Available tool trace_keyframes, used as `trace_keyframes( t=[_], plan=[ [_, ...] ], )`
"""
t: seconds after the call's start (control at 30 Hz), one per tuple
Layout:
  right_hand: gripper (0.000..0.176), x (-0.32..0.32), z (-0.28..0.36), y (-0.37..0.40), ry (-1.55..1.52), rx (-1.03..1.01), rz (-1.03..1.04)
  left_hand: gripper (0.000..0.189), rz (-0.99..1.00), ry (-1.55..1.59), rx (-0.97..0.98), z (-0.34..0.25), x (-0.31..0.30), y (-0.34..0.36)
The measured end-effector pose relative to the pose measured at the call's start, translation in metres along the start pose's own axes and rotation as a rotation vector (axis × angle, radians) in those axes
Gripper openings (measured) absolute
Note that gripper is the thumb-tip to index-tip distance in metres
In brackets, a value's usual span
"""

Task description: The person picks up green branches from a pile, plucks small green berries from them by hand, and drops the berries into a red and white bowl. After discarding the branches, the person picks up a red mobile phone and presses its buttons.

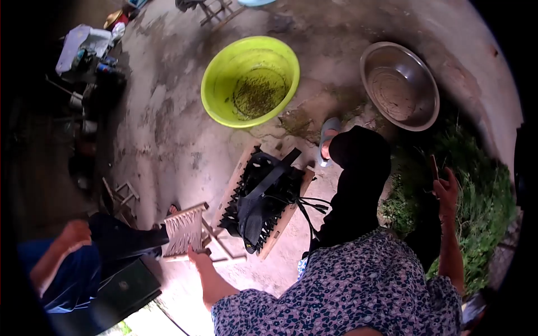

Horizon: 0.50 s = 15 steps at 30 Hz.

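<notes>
My left hand [200, 259] is closed around the near wooden bar of a small folding stool [185, 232] with a pale woven-cord seat. The stool stands tilted, its crossed legs pointing right. On my other side, my right hand [446, 191] is raised over the grass with bent fingers. A thin brown upright thing [434, 167] shows at its fingertips, too small to name. Between my left hand and my knee, a second wooden-framed stool [297, 207] with black lacing carries a black bag [260, 196] with straps and cords.
A yellow-green basin [213, 89] with dark bits inside and a metal basin [434, 106] sit ahead on the concrete. At left, another person in blue has a bent hand [73, 234] beside a dark green box [126, 288]. Grass [476, 196] grows at right.
</notes>
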State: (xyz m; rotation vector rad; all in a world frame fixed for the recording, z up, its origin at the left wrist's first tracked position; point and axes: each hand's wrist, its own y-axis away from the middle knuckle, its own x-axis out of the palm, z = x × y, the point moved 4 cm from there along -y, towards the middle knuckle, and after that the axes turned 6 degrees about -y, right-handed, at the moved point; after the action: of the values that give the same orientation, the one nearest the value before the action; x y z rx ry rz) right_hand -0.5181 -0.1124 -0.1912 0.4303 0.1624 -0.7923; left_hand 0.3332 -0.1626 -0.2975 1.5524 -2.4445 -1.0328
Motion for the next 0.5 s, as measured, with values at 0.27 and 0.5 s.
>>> trace_keyframes(
  t=[0.27, 0.5],
  plan=[
    [0.064, -0.013, -0.049, 0.011, -0.098, 0.053, -0.073, 0.051, -0.331, -0.113, 0.624, -0.106, -0.018, -0.028],
    [0.065, -0.023, -0.055, 0.020, -0.247, 0.025, -0.181, 0.030, -0.050, -0.048, 0.830, -0.213, 0.124, 0.139]
  ],
)
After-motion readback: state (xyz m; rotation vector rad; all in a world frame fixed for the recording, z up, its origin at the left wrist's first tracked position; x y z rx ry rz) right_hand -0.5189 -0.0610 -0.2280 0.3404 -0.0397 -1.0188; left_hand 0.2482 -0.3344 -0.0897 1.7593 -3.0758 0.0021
